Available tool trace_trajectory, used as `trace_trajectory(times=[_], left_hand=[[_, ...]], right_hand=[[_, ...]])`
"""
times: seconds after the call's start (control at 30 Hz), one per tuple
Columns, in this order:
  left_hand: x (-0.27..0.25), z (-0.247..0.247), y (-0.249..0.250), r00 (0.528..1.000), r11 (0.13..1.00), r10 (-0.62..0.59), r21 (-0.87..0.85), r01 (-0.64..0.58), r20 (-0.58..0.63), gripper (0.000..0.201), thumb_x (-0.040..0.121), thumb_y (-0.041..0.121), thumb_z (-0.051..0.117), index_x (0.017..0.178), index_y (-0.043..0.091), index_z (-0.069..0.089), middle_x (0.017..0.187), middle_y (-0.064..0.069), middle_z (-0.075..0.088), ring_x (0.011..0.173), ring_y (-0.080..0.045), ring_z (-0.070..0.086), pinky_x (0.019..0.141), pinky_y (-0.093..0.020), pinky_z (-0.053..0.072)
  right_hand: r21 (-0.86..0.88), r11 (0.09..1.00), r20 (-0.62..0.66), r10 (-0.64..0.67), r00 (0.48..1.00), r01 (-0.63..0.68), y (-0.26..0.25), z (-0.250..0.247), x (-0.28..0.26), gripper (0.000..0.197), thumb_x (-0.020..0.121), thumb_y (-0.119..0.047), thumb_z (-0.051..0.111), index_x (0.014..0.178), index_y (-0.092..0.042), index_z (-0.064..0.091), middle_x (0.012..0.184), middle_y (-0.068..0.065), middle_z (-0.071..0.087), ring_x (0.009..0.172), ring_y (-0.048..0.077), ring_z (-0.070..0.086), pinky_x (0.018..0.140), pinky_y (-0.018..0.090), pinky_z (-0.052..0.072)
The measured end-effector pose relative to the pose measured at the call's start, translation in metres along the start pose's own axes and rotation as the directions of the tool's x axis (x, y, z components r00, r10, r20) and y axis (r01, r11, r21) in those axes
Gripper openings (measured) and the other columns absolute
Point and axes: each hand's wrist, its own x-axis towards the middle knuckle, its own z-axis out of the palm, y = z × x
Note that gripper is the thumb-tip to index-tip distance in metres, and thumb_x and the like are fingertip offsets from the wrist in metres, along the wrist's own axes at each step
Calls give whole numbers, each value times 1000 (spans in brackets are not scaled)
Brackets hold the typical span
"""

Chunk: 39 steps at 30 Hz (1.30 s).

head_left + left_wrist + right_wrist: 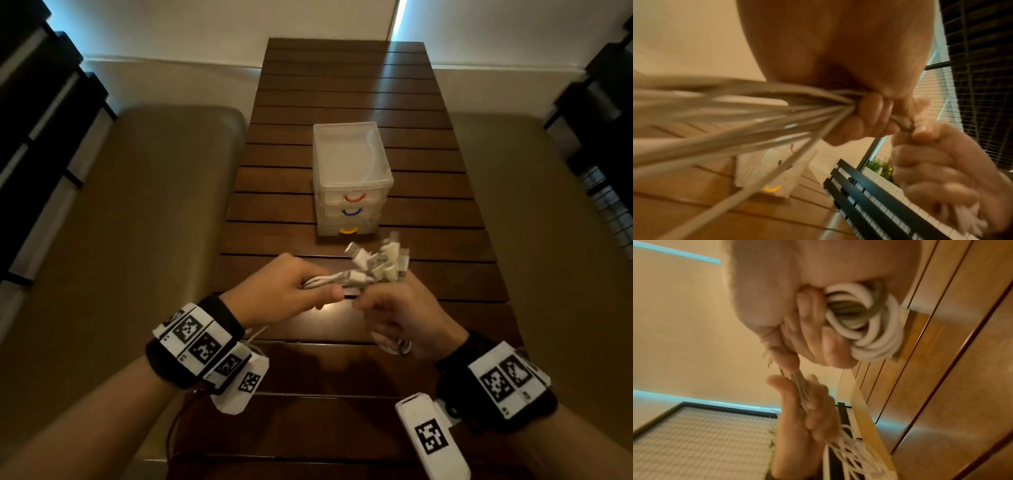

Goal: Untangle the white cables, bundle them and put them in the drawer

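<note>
1. Your left hand (287,291) is gripping the white cables (346,277) in a closed fist, above the surface (342,102) near its front edge.
2. Your right hand (400,315) is pinching the same bundle, with coiled loops (865,324) curled in its palm.
3. Connector ends (380,260) are fanning out just in front of the closed drawer unit (349,178), mid-surface.

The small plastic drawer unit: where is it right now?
In the head view, the drawer unit stands mid-table, just beyond the cable plugs both hands hold.
</note>
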Motion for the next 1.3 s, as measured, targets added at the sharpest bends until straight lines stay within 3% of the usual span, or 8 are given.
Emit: trace_trajectory(times=[0.17, 0.53, 0.63, 0.73, 0.97, 1.1, 1.2, 1.3], left_hand=[[-19, 5, -2, 993, 980, -111, -171, 103, -39, 76, 81, 80, 30, 61, 10, 53, 52, 10, 46, 48, -3, 39, 50, -13, 32], [-4, 36, 19, 849, 953, -254, -270, 138, -463, 61, 102, 45, 26, 55, 12, 49, 49, 1, 46, 48, -12, 41, 51, -25, 33], [-1, 50, 17, 808, 966, -247, -199, 164, -535, 74, 99, 52, 20, 67, -1, 60, 55, -14, 57, 48, -23, 50, 47, -33, 36], [-1, 55, 17, 817, 986, -162, -69, 149, -554, 60, 103, 42, 18, 57, 17, 48, 46, 2, 48, 40, -16, 46, 40, -19, 31], [-1, 45, 14, 886, 963, -30, 224, 150, -463, 42, 98, 36, 17, 66, 26, 42, 53, 6, 49, 44, -10, 48, 48, -30, 37], [-15, 32, 9, 905, 993, -93, -99, 57, -415, 52, 94, 53, 28, 62, 19, 49, 49, 4, 49, 45, -8, 45, 49, -31, 35], [-42, 12, -36, 971, 983, -183, -39, 179, -152, 46, 82, 56, 61, 54, 23, 47, 47, 10, 44, 45, -5, 37, 49, -29, 30], [-76, -3, -91, 923, 921, -380, 67, 384, -55, 42, 74, 53, 73, 58, 18, 57, 48, 12, 48, 44, -2, 39, 49, -26, 30]], right_hand=[[161, 986, -71, -30, 997, 41, 9, -1, 0, 26, 70, -3, 59, 55, -14, 41, 39, -4, 24, 25, 10, 21, 35, 15, 28], [64, 967, -143, -234, 962, 245, 9, 30, 14, 37, 74, -27, 74, 106, -9, 69, 73, 7, 68, 50, 13, 56, 44, 24, 46], [199, 960, -194, -159, 968, 197, 9, 40, 19, 42, 66, -31, 78, 103, -12, 73, 91, 7, 74, 84, 22, 70, 72, 33, 58], [242, 963, -186, -71, 980, 115, 7, 44, 23, 54, 64, -32, 78, 113, -11, 71, 113, 5, 73, 107, 20, 68, 89, 37, 56], [321, 947, -161, 31, 986, 23, -3, 51, 27, 39, 71, -32, 74, 92, 0, 70, 105, 15, 73, 97, 24, 70, 78, 34, 59], [356, 933, -127, -4, 992, 50, -8, 56, 31, 30, 75, -29, 71, 83, -1, 66, 100, 21, 73, 100, 30, 69, 85, 36, 58], [494, 867, -82, -32, 996, 69, -12, 61, 35, 22, 80, -27, 66, 67, -10, 59, 61, 5, 61, 76, 25, 70, 83, 38, 55], [472, 878, -49, -68, 996, 83, -12, 70, 39, 37, 85, -30, 64, 56, -17, 44, 43, -4, 34, 39, 12, 43, 58, 33, 49]])
